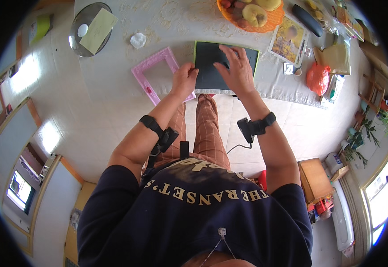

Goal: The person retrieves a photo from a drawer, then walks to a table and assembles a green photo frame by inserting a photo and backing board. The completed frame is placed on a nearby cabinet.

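Note:
A flat dark panel with a bright green rim (207,79), much like a writing tablet, lies at the near edge of the table in front of me. My left hand (185,81) is closed at its left edge, thumb on top, the fingertips underneath hidden. Over its right half, my right hand (238,71) has its fingers spread and holds nothing; whether the fingertips touch the surface I cannot tell. Just left of the panel lies an ornate pink picture frame (139,75), its middle open to the tablecloth. My left wrist is beside the frame's right side.
An orange basket (265,27) of fruit stands at the far side. Right of the panel are a child's photo (288,41), a dark case (307,20) and a red plastic bag (318,78). Far left sits a round metal tray (75,33); a crumpled white piece (138,40) lies nearer.

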{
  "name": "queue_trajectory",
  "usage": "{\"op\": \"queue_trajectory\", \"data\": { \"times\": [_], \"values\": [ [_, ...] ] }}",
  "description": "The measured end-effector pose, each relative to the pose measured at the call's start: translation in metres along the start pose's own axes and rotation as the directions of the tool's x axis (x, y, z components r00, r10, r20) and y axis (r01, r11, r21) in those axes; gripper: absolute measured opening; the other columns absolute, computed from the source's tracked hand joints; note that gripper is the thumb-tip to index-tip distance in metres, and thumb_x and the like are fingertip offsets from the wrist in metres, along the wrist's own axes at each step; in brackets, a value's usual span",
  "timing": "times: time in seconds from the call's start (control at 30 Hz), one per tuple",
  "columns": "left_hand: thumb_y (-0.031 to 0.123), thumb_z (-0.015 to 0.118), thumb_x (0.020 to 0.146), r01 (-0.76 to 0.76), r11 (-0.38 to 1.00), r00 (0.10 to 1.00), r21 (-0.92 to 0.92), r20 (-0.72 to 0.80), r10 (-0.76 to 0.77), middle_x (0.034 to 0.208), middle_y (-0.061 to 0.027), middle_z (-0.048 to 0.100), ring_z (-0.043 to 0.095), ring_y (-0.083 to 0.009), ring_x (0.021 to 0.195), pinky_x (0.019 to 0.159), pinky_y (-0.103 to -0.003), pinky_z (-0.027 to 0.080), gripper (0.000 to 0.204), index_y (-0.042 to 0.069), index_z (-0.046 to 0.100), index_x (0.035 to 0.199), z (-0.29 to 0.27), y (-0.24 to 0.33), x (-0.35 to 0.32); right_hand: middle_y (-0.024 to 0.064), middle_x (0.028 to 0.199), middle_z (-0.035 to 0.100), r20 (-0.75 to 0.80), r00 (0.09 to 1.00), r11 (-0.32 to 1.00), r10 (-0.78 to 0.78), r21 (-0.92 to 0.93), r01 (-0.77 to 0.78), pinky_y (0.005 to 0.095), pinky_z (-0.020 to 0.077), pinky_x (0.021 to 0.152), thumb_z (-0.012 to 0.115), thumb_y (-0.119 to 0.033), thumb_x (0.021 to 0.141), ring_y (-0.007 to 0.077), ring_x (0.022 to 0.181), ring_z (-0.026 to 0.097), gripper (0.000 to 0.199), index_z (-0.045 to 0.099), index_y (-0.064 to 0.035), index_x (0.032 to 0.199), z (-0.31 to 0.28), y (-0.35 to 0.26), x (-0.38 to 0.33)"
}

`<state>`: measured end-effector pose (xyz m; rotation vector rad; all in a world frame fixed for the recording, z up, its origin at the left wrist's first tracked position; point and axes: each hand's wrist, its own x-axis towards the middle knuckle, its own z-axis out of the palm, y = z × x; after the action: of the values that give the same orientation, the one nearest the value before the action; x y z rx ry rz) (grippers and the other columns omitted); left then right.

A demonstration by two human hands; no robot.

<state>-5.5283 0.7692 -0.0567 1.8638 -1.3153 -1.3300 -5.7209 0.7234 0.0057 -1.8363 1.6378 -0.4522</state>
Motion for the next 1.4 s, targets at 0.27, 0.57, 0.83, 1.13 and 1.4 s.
{"op": "queue_trajectory", "data": {
  "times": [0.27, 0.57, 0.83, 1.13, 1.4],
  "values": [
    [0.014, 0.058, 0.09, -0.009, 0.99, 1.0, -0.138, -0.007, 0.008, 0.069, 0.0007, 0.052, 0.048, -0.0075, 0.061, 0.054, -0.024, 0.039, 0.011, 0.003, 0.057, 0.095, 0.006, 0.001, -0.009, 0.0167, 0.113, 0.051, 0.135, 0.982, 0.991, 0.129, -0.038, -0.125, 0.04, 0.0485, 0.084, 0.069, -0.035, 0.081, 0.0341, 0.099, 0.057, 0.042, 0.06, -0.0122, 0.115, 0.024, -0.006, 0.045],
    [0.023, 0.058, 0.094, 0.655, 0.276, 0.667, -0.703, 0.368, -0.647, 0.087, -0.0033, 0.057, 0.054, -0.0139, 0.078, 0.075, -0.032, 0.046, 0.016, 0.011, 0.051, 0.102, 0.008, 0.029, -0.061, 0.0189, 0.114, 0.049, 0.235, 0.924, 0.953, 0.303, -0.077, -0.293, 0.0381, 0.0464, 0.087, 0.068, -0.052, 0.076, 0.032, 0.101, 0.056, 0.05, 0.065, -0.0101, 0.104, 0.029, 0.001, 0.064],
    [0.029, 0.056, 0.094, 0.417, -0.394, 0.589, -0.819, 0.574, -0.569, 0.094, -0.0141, 0.05, 0.059, -0.0273, 0.088, 0.084, -0.039, 0.054, 0.029, 0.005, 0.043, 0.105, 0.028, 0.033, -0.059, 0.0213, 0.111, 0.051, 0.34, 0.861, 0.924, 0.378, -0.198, -0.327, 0.0384, 0.0462, 0.087, 0.068, -0.06, 0.071, 0.0322, 0.102, 0.055, 0.059, 0.067, -0.0044, 0.093, 0.027, -0.005, 0.08],
    [0.034, 0.05, 0.096, 0.308, -0.493, 0.508, -0.813, 0.579, -0.638, 0.086, -0.0144, 0.047, 0.059, -0.0279, 0.076, 0.069, -0.033, 0.059, 0.037, -0.003, 0.043, 0.1, 0.036, 0.038, -0.052, 0.0174, 0.066, 0.063, 0.294, 0.891, 0.937, 0.346, -0.161, -0.311, 0.0396, 0.0508, 0.067, 0.072, -0.056, 0.067, 0.027, 0.069, 0.064, 0.058, 0.069, 0.0009, 0.072, 0.027, -0.011, 0.084],
    [0.038, 0.048, 0.096, 0.307, -0.459, 0.476, -0.834, 0.552, -0.684, 0.081, -0.0179, 0.047, 0.059, -0.0333, 0.077, 0.075, -0.041, 0.059, 0.044, -0.002, 0.038, 0.08, 0.042, 0.039, -0.047, 0.0186, 0.076, 0.064, 0.303, 0.859, 0.906, 0.412, -0.237, -0.35, 0.0412, 0.0508, 0.072, 0.072, -0.057, 0.066, 0.0296, 0.077, 0.064, 0.056, 0.07, -0.0008, 0.074, 0.033, -0.01, 0.088]
  ]
}}
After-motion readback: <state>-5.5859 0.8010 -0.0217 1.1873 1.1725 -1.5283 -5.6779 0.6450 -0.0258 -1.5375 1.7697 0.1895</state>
